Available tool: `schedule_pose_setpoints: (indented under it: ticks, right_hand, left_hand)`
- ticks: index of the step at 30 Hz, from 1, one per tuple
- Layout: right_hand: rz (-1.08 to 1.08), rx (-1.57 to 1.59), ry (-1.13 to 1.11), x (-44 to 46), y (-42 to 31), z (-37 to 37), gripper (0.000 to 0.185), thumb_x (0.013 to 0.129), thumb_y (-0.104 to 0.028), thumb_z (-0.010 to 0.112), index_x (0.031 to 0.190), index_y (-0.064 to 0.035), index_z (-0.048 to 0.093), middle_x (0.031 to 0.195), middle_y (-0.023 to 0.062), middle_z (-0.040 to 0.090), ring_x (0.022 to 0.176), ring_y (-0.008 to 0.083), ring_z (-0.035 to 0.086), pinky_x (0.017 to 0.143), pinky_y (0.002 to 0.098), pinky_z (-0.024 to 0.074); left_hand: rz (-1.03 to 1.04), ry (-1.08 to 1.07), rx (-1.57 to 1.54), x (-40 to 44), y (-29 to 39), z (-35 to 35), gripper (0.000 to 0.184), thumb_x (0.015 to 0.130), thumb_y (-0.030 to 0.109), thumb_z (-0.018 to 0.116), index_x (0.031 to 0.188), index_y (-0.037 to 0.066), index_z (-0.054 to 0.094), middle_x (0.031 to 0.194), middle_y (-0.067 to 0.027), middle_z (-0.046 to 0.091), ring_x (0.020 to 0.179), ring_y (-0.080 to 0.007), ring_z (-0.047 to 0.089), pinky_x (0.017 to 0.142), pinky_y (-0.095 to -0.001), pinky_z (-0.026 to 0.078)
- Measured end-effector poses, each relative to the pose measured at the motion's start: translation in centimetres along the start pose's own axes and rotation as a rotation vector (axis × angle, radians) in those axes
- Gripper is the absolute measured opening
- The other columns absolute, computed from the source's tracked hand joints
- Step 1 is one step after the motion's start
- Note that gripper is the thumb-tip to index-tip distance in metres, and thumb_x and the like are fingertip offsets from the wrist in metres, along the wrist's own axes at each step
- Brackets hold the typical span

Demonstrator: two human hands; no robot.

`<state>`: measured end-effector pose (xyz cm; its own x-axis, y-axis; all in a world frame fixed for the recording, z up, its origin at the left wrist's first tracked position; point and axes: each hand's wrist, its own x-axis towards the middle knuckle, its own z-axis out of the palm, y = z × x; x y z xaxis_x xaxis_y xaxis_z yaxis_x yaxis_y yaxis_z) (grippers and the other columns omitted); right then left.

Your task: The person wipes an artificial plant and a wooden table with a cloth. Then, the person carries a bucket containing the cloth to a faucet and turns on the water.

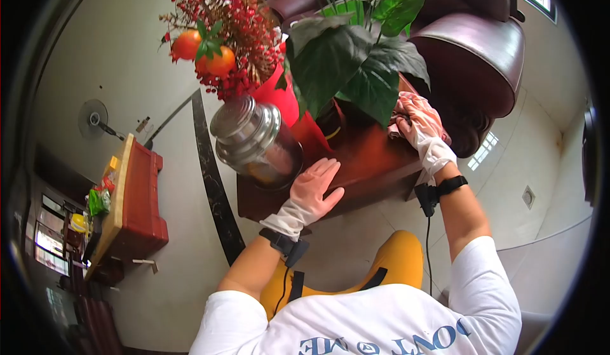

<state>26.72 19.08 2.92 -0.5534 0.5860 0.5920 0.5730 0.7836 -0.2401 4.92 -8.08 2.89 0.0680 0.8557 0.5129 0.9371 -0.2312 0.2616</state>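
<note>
My left hand [312, 191], in a thin whitish glove, lies on the front edge of a reddish-brown wooden table [375, 164] with its fingers stretched out. Just beyond it stands a large glass jar [257, 140] with a shiny metal lid. My right hand [422, 127], gloved too, is closed over a crumpled cloth [396, 127] pressed to the right end of the tabletop. Part of the cloth is hidden under the fingers. Broad green leaves of a potted plant [362, 63] hang close to that hand.
A red vase [279, 98] with red berries and orange fruit [219, 61] stands behind the jar. Dark leather seating [473, 56] borders the table at the back right. At the left are a wooden cabinet [136, 196] with items on top and a fan [95, 119].
</note>
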Motion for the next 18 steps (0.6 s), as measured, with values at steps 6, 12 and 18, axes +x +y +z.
schedule_pose_setpoints:
  ticks: [6,12,18]
  right_hand:
    - [0.008,0.007,0.068,-4.3,-9.3,0.2,0.051,0.084,-0.036,0.067,0.128,-0.0094,0.063,0.132,0.0181,0.062,0.126,0.0353,0.055,0.106,0.0461,0.0403]
    - [-0.221,0.223,0.026,-6.7,-8.7,-2.1,0.05,0.079,-0.028,0.074,0.124,-0.0087,0.065,0.128,0.0145,0.065,0.123,0.0351,0.058,0.107,0.0466,0.0425]
    - [0.064,0.086,0.066,-3.9,-4.5,-1.9,0.041,0.08,-0.026,0.07,0.117,-0.0078,0.068,0.13,0.0097,0.064,0.124,0.0292,0.056,0.103,0.0422,0.0439]
  left_hand:
    - [-0.022,0.187,-0.1,-0.1,-0.6,0.8,0.046,0.086,0.014,0.075,0.127,0.0,0.06,0.125,-0.0227,0.064,0.119,-0.0388,0.06,0.103,-0.0448,0.048]
    - [-0.023,0.188,-0.1,-0.7,-1.7,0.7,0.059,0.087,0.017,0.075,0.138,0.001,0.052,0.135,-0.0213,0.059,0.127,-0.037,0.056,0.107,-0.044,0.044]
    - [-0.194,0.124,-0.155,-0.5,-1.1,0.3,0.066,0.089,0.03,0.073,0.144,0.004,0.046,0.139,-0.0211,0.057,0.132,-0.0365,0.052,0.11,-0.0444,0.04]
